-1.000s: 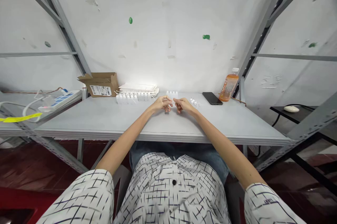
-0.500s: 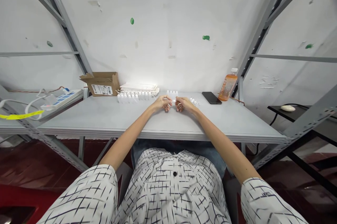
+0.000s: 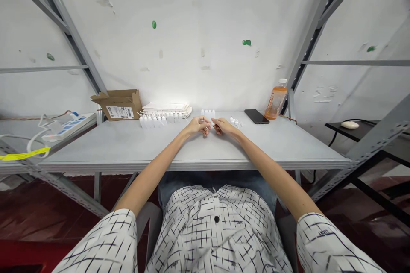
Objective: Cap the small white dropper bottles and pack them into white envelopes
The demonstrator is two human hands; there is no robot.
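Observation:
My left hand (image 3: 198, 127) and my right hand (image 3: 223, 126) meet over the middle of the table, their fingertips pinched together. Between them is a small white plastic piece (image 3: 212, 124), mostly covered by the fingers, so its exact kind does not show. Just behind the hands stands a short row of small white bottle-like pieces (image 3: 208, 113). To the right of my right hand lie several tiny white parts (image 3: 235, 121), loose on the table. Further left stands a longer group of upright white bottle-like pieces (image 3: 156, 120) with thin strands about their tops.
An open cardboard box (image 3: 123, 104) and a stack of white sheets (image 3: 166, 107) stand at the back left. A black phone (image 3: 256, 116) and an orange drink bottle (image 3: 276, 100) are at the right. A power strip (image 3: 68, 127) lies beyond the left shelf post (image 3: 96, 72).
The fingers of my right hand have curled in closer around the small white piece. Both hands stay in nearly the same spot, and the camera view has shifted slightly.

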